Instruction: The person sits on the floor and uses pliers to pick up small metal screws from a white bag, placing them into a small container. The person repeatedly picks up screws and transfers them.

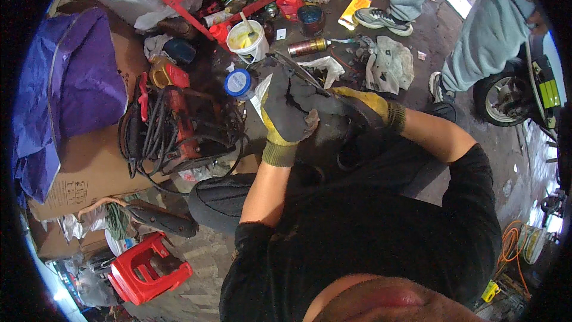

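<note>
My left hand (283, 108), in a yellow-and-grey work glove, is closed in front of my chest. A white sheet or rag (260, 96) sticks out along its left side. My right hand (359, 105), gloved alike, reaches in from the right and meets the left one, its fingers bent round something dark. A thin, dark, long metal piece (302, 71) runs just beyond both gloves. The gloves and dark surroundings hide what lies between the hands. Close to the left glove stands a round tub with a blue lid (238, 83).
A red machine with coiled black cables (185, 125) lies left. Beyond my hands are a white bucket with a brush (247, 42), a spray can (308, 46) and a crumpled cloth (389, 65). Another person's shoe (384, 21) and a wheel (506, 100) are right. A red stool (140, 265) lies lower left.
</note>
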Tool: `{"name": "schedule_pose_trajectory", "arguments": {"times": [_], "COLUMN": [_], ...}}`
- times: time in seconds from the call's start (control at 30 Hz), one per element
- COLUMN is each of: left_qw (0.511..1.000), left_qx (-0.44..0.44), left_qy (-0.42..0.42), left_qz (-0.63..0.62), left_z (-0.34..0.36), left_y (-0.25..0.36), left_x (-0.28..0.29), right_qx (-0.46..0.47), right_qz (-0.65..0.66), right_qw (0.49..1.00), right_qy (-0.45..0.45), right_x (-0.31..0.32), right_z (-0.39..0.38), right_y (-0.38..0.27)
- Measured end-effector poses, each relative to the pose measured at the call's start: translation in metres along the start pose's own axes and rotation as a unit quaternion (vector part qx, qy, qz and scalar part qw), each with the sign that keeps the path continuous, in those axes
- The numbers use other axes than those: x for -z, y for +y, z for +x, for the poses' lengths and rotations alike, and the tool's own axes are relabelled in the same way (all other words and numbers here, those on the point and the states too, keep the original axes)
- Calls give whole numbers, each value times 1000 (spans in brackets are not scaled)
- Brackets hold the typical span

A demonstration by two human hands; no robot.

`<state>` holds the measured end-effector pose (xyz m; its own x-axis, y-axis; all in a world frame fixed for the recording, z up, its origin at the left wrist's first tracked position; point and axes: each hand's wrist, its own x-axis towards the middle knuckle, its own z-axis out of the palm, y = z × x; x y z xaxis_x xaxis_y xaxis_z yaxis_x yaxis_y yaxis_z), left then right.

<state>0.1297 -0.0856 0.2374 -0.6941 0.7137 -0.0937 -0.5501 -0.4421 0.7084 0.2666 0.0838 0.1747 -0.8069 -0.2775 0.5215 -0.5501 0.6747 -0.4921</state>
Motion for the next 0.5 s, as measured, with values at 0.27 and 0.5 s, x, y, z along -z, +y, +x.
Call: {"name": "schedule_pose_trajectory", "arguments": {"times": [0.27,0.5], "left_qw": [989,987], "left_qx": [-33,115], "left_qy": [23,-32], "left_qz": [142,107], "left_z": [6,6], "left_y": [-1,26], "left_x": [15,32], "right_qx": [-17,-156], "right_qz": [-99,-41], "right_qw": [994,980], "right_qy": [39,-118], "right_x": [1,27], "right_z": [11,40], "right_y": [-24,-45]}}
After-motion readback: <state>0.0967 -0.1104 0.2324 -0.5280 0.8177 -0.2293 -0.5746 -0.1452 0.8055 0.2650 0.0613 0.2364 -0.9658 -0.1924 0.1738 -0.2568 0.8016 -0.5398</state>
